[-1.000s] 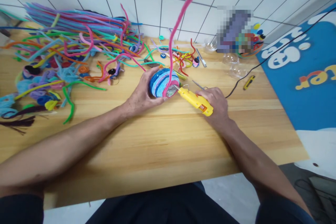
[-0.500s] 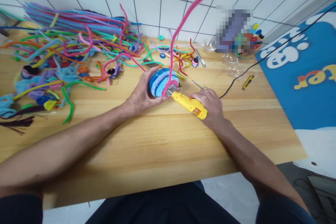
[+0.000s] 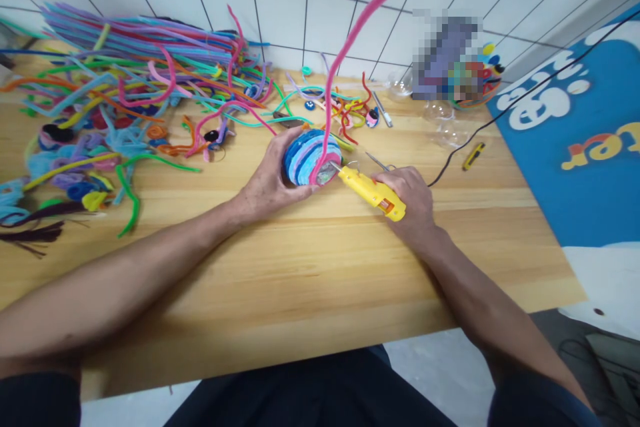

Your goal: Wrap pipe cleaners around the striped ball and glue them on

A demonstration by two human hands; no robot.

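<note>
My left hand [image 3: 275,177] is closed around the left side of a ball [image 3: 306,155] wrapped in blue, purple and pink pipe cleaner. A bare greyish patch shows at the ball's right side, ringed in pink. From that ring a long pink pipe cleaner [image 3: 345,47] rises up and to the right, out of the frame. In my right hand [image 3: 413,203] is a yellow hot glue gun [image 3: 373,193]. Its nozzle points left at the edge of the bare patch; whether it touches is too small to tell. My right fingers are partly hidden behind the gun.
A bundle of pipe cleaners [image 3: 145,43] and a tangle of loose pieces [image 3: 95,140] cover the table's left. Scissors [image 3: 377,161] lie behind the glue gun. Clear plastic domes [image 3: 443,123], a yellow cutter [image 3: 473,156] and a black cord [image 3: 463,140] are at the right.
The glue gun in my right hand has drawn back slightly right and down, its nozzle shifting from mid-patch to the patch's right edge. My left hand and the ball look nearly still.
</note>
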